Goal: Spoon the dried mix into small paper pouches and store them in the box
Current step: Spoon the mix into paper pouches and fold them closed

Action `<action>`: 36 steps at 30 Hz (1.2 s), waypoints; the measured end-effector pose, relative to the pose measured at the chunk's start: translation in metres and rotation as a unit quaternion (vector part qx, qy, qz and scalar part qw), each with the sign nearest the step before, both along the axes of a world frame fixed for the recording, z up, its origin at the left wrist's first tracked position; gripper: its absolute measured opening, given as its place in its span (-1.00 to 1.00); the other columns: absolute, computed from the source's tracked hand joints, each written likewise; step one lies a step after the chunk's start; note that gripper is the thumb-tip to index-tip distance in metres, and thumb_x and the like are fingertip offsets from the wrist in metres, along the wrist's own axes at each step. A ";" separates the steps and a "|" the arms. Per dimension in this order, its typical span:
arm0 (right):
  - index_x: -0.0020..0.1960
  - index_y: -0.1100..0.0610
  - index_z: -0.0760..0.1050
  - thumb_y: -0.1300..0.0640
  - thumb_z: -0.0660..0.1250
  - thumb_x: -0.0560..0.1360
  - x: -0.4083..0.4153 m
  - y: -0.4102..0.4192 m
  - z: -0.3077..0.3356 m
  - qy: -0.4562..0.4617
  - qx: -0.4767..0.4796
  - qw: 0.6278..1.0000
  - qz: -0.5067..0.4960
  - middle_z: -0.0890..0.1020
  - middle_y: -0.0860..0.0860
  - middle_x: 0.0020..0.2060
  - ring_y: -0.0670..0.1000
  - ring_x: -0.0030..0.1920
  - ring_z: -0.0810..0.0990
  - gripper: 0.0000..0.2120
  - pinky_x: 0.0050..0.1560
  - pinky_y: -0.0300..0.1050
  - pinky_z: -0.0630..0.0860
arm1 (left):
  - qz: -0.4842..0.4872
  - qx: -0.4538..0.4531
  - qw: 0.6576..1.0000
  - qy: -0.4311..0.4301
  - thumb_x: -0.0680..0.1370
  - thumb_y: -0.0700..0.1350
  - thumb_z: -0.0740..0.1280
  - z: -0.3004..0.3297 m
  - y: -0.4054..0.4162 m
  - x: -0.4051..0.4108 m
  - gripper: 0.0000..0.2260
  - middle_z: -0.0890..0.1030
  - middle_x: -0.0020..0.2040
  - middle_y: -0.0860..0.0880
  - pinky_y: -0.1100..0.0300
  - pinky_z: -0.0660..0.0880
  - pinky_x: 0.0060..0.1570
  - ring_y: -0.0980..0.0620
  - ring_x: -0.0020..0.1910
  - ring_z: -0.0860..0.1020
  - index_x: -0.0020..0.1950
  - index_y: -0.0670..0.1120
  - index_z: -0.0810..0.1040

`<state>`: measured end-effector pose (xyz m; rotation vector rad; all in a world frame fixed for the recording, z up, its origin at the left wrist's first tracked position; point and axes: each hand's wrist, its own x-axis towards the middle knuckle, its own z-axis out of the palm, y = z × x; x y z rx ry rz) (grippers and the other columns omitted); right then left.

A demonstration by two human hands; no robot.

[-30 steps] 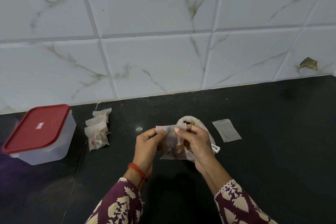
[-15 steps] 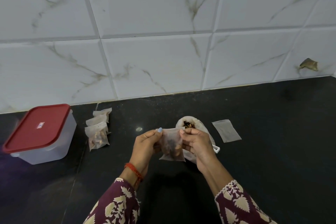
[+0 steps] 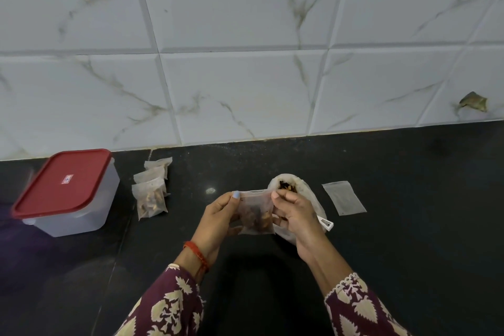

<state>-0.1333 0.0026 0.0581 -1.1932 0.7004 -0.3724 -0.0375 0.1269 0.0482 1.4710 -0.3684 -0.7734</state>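
A small translucent paper pouch [image 3: 256, 213] with brown dried mix inside hangs between my two hands above the counter. My left hand [image 3: 218, 218] pinches its top left corner. My right hand [image 3: 294, 215] pinches its top right edge. Behind my right hand stands the white bag of dried mix [image 3: 291, 185], its mouth open. Three filled pouches [image 3: 151, 196] lie in a row at the left. The plastic box [image 3: 68, 194] with its red lid closed sits at the far left. One flat unfilled pouch [image 3: 343, 198] lies to the right of the bag.
The black counter [image 3: 409, 226] runs back to a white marble-tiled wall [image 3: 245, 63]. A small white object [image 3: 326, 222] pokes out beside the bag, behind my right hand. A chipped spot [image 3: 473, 102] marks the tile at the right.
Both hands have dropped slightly with the pouch. The pouch's top, held apart a second ago, is now drawn flat between my fingertips.
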 end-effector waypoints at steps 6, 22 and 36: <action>0.28 -0.06 0.40 0.09 0.23 0.59 -0.005 0.021 -0.026 0.068 -0.022 0.995 0.065 0.55 0.01 0.15 -0.01 0.11 0.57 -0.73 -0.07 -0.14 0.57 | 0.032 0.034 0.993 0.111 0.62 -0.01 0.16 -0.016 0.019 -0.001 -0.75 0.65 -0.06 -0.14 0.05 0.60 -0.24 -0.07 -0.12 0.64 0.07 -0.10 0.58; 0.30 -0.01 0.45 -0.14 0.14 0.59 0.079 0.108 -0.063 0.144 0.017 0.972 0.186 0.59 0.01 0.17 0.00 0.14 0.59 -0.64 0.14 0.04 0.56 | 0.146 0.068 0.981 0.104 0.62 -0.05 0.20 -0.038 0.118 0.048 -0.78 0.61 0.10 -0.11 0.02 0.55 -0.02 -0.08 0.06 0.60 0.24 -0.05 0.46; 0.27 0.03 0.50 -0.24 -0.01 0.59 0.196 0.125 -0.039 0.176 -0.060 0.960 0.209 0.61 0.06 0.16 0.05 0.13 0.57 -0.50 0.10 0.06 0.56 | 0.151 0.090 0.980 0.096 0.62 0.06 0.15 -0.023 0.125 0.149 -0.67 0.51 0.23 -0.09 0.06 0.52 -0.09 -0.07 0.15 0.51 0.33 -0.03 0.39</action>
